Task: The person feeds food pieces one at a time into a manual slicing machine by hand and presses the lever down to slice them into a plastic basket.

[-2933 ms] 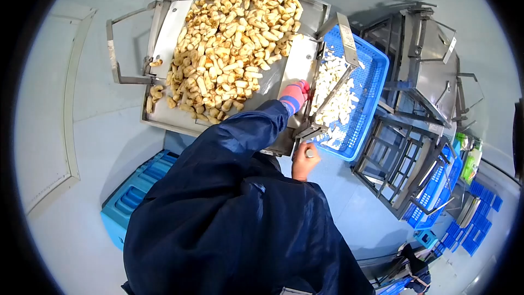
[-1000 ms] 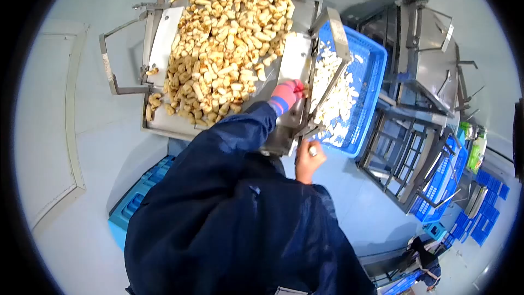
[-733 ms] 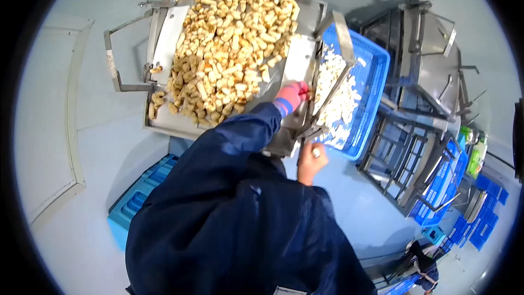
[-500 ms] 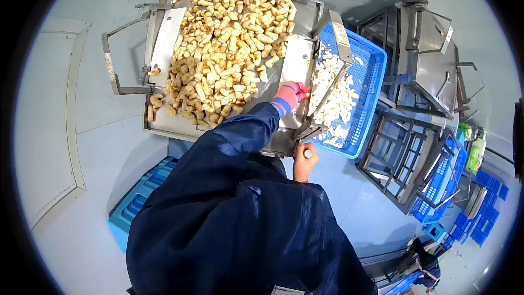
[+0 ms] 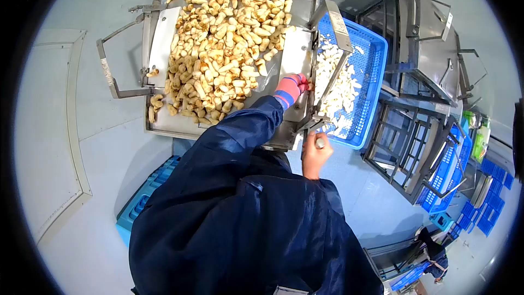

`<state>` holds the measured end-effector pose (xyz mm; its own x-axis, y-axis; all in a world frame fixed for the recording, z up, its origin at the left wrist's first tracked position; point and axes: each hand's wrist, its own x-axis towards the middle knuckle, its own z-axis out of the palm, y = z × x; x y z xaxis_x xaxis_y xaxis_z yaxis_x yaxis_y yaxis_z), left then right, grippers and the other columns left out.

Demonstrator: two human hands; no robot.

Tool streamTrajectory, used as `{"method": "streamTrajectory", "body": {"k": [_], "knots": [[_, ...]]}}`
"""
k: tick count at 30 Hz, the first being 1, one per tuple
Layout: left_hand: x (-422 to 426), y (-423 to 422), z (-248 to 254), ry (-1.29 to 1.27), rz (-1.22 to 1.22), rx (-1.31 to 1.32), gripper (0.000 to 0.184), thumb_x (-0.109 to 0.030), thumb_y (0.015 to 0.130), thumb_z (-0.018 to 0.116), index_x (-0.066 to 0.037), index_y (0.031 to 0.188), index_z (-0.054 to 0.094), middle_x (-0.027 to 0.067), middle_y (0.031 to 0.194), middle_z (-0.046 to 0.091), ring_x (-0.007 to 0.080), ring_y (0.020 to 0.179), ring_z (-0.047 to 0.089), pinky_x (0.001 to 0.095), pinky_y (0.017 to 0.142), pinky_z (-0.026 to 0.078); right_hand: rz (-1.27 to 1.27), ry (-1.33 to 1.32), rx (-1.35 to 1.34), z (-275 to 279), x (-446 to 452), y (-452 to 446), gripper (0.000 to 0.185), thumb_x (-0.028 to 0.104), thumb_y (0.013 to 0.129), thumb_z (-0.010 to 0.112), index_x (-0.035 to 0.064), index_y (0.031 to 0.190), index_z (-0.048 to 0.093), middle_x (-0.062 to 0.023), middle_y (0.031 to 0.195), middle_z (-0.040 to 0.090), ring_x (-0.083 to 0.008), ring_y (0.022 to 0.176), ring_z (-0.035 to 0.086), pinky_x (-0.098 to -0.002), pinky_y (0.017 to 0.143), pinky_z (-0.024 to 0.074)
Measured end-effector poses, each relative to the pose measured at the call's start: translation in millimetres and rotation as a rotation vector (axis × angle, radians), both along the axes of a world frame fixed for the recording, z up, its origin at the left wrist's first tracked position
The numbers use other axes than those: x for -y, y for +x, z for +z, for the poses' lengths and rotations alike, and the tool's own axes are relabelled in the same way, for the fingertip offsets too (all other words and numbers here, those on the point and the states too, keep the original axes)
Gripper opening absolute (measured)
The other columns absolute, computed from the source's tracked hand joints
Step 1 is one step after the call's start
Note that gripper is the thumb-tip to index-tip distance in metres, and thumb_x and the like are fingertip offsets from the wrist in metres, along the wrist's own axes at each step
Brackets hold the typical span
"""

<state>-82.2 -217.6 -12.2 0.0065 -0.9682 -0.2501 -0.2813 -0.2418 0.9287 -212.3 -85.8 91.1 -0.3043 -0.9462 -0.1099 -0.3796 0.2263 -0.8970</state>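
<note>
My left hand (image 5: 292, 88), in a pink and purple striped glove, rests at the white board (image 5: 297, 52) beside the metal cutter frame (image 5: 331, 84). Its fingers are closed together against the frame's edge; whatever they pinch is too small to make out. My bare right hand (image 5: 315, 159) is wrapped round the cutter's handle (image 5: 320, 143), at the frame's near end. Left of the gloved hand, pale stubby mushroom-like pieces (image 5: 218, 49) with brownish ends lie heaped on a steel tray (image 5: 185, 127). Thin pale slices (image 5: 339, 90) lie beyond the frame in a blue basket (image 5: 376, 71).
A second steel cutting stand (image 5: 431, 49) and a dark metal rack (image 5: 396, 147) are at the right, with stacked blue baskets (image 5: 494, 202) farther off. A teal crate (image 5: 144, 191) sits on the floor at left. Another person (image 5: 434, 254) is at lower right.
My right hand has moved right and slightly up with the handle. The gloved left hand has shifted a little right, closer to the frame. The whole view has shifted slightly.
</note>
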Motion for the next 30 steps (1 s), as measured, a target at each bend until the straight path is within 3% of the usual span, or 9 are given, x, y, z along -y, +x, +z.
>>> {"method": "streamTrajectory", "body": {"k": [5,9,17,18,22,25,27,28,30], "knots": [[2,-2,-12,-0.040,0.014,-0.127,0.005,-0.007,0.080,0.061,-0.005,0.085,0.062,0.0109,0.074,0.064,0.0197,0.063,0.057,0.0313,0.062,0.046,0.045,0.080,0.060,-59,-22,-13,0.023,0.009,0.079,0.062,0.0002,0.061,0.051,-0.0077,0.050,0.046,-0.0100,0.049,0.041,-0.0308,0.047,0.0364],[5,-3,-23,-0.088,-0.048,0.007,0.007,-0.006,0.080,0.061,-0.002,0.086,0.061,0.0078,0.071,0.063,0.0138,0.063,0.055,0.0272,0.061,0.046,-0.034,-0.013,0.024,21,11,7,0.027,0.007,0.078,0.064,0.0014,0.058,0.048,-0.0052,0.045,0.042,-0.0074,0.044,0.036,-0.0287,0.040,0.0315],[0,-15,-15,-0.044,0.093,0.028,0.007,-0.008,0.079,0.061,-0.004,0.084,0.061,0.0116,0.073,0.064,0.0230,0.066,0.059,0.0322,0.064,0.047,0.055,0.050,0.033,-60,-23,-11,0.024,0.011,0.080,0.061,0.0001,0.062,0.050,-0.0083,0.050,0.040,-0.0103,0.050,0.038,-0.0304,0.046,0.0345],[2,-21,-9,0.153,0.157,-0.185,0.008,-0.009,0.080,0.061,-0.004,0.086,0.061,0.0110,0.072,0.063,0.0209,0.065,0.059,0.0315,0.063,0.047,0.047,0.053,0.032,-61,-23,-11,0.023,0.011,0.080,0.061,0.0001,0.062,0.050,-0.0074,0.051,0.039,-0.0105,0.050,0.037,-0.0305,0.046,0.0342],[2,-22,42,0.002,0.152,-0.409,0.011,-0.006,0.080,0.059,-0.004,0.090,0.061,0.0116,0.077,0.064,0.0211,0.069,0.061,0.0310,0.065,0.048,0.036,0.047,0.065,-63,-24,-10,0.022,0.010,0.079,0.061,0.0001,0.062,0.050,-0.0098,0.050,0.043,-0.0120,0.048,0.040,-0.0308,0.046,0.0361],[6,1,57,-0.229,0.034,0.006,0.016,-0.003,0.079,0.062,-0.005,0.096,0.061,0.0078,0.083,0.064,0.0159,0.072,0.060,0.0283,0.066,0.049,0.051,0.020,0.032,-62,-23,-11,0.021,0.009,0.078,0.062,0.0002,0.062,0.052,-0.0111,0.050,0.047,-0.0128,0.047,0.042,-0.0308,0.047,0.0377],[13,50,35,-0.265,-0.096,0.589,0.019,-0.008,0.076,0.057,-0.009,0.095,0.062,0.0098,0.100,0.060,0.0272,0.087,0.060,0.0364,0.076,0.049,0.053,0.024,-0.004,-64,-22,-12,0.020,0.009,0.078,0.062,0.0002,0.063,0.053,-0.0116,0.051,0.049,-0.0134,0.046,0.044,-0.0308,0.047,0.0385],[15,66,17,-0.264,-0.206,1.222,0.018,-0.014,0.081,0.050,-0.009,0.095,0.060,0.0108,0.092,0.058,0.0255,0.086,0.058,0.0344,0.073,0.048,0.050,0.024,0.000,-61,-21,-11,0.020,0.009,0.078,0.062,0.0002,0.063,0.053,-0.0115,0.050,0.049,-0.0134,0.046,0.044,-0.0310,0.047,0.0384],[8,101,11,-0.242,-0.224,1.283,0.017,-0.017,0.080,0.050,-0.013,0.092,0.060,0.0096,0.087,0.058,0.0253,0.088,0.057,0.0393,0.071,0.046,0.048,0.034,0.008,-53,-20,-9,0.020,0.010,0.079,0.062,0.0003,0.063,0.053,-0.0113,0.050,0.048,-0.0135,0.046,0.043,-0.0313,0.046,0.0382]]}}
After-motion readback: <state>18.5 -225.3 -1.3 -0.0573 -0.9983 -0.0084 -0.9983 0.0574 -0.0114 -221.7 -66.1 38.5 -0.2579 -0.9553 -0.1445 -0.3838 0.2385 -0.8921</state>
